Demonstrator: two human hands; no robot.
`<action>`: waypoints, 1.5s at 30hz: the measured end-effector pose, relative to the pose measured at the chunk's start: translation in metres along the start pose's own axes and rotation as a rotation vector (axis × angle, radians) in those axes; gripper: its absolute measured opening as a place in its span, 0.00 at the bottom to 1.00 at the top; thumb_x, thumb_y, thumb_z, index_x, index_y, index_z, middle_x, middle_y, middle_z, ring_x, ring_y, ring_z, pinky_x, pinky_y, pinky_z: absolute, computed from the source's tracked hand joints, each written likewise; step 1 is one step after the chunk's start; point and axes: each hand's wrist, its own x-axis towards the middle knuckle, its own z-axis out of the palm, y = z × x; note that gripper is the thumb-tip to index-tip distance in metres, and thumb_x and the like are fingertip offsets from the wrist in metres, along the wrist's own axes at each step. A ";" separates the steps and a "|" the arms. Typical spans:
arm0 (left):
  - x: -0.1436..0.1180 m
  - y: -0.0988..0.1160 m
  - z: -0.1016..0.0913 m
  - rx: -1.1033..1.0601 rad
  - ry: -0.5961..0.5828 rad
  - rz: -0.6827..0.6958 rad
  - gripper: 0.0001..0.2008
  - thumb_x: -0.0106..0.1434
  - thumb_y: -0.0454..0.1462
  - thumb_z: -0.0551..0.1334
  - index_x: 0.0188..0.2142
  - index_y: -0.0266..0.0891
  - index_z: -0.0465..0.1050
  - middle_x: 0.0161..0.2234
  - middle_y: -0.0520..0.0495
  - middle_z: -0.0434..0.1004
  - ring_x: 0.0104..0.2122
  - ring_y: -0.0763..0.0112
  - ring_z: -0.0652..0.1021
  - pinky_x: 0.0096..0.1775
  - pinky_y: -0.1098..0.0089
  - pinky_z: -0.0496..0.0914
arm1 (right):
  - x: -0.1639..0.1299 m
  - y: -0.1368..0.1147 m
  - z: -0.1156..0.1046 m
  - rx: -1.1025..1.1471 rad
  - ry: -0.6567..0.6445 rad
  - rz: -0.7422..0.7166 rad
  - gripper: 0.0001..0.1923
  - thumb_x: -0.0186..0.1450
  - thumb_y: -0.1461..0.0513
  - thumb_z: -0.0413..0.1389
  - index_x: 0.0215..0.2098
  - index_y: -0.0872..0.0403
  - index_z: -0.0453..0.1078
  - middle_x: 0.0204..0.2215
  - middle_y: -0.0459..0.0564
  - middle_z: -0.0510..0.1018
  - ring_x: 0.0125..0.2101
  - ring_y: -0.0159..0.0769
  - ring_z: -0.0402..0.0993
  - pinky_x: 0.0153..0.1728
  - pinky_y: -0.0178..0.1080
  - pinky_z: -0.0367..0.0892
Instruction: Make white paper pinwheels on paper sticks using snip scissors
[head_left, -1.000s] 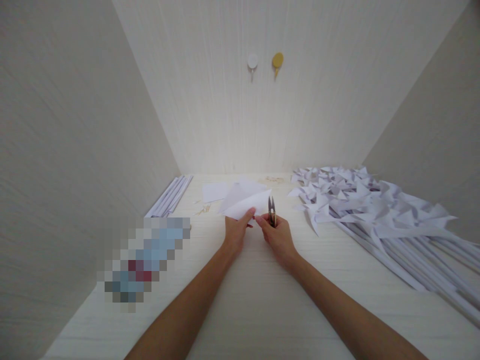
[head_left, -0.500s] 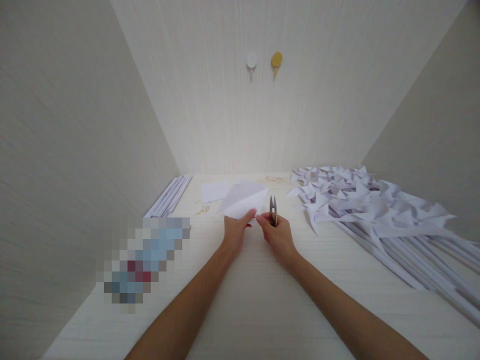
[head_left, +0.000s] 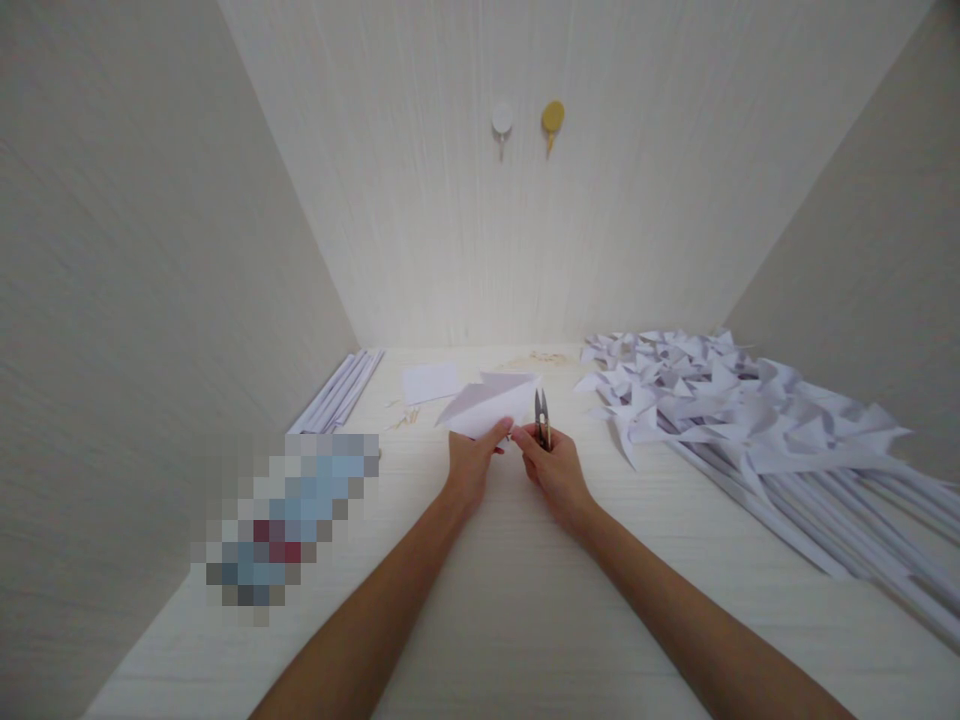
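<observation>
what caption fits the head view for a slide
Left hand holds a folded white paper while the right hand holds small snips, beside a pile of paper pinwheels.

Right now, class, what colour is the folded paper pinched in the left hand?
White, seen in the head view: the folded paper in the left hand.

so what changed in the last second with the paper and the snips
The folded paper in the left hand tipped flatter, its far point swinging toward the snips. The right hand kept its grip on the snips. The pinwheel pile stayed put.
</observation>
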 end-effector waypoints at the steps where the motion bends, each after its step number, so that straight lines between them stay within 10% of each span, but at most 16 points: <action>1: 0.000 0.000 0.000 -0.011 0.001 -0.009 0.15 0.38 0.38 0.67 0.28 0.35 0.71 0.26 0.49 0.74 0.23 0.76 0.71 0.20 0.77 0.62 | 0.000 -0.001 0.000 0.008 0.001 0.002 0.15 0.48 0.54 0.59 0.20 0.56 0.62 0.07 0.34 0.54 0.10 0.20 0.44 0.10 0.29 0.39; 45: -0.011 0.003 0.012 -0.251 0.118 -0.111 0.14 0.35 0.35 0.68 0.24 0.34 0.71 0.27 0.47 0.75 0.29 0.71 0.74 0.29 0.72 0.65 | -0.003 -0.002 0.006 0.013 0.057 -0.015 0.15 0.47 0.54 0.58 0.19 0.56 0.62 0.07 0.34 0.53 0.10 0.20 0.43 0.11 0.31 0.39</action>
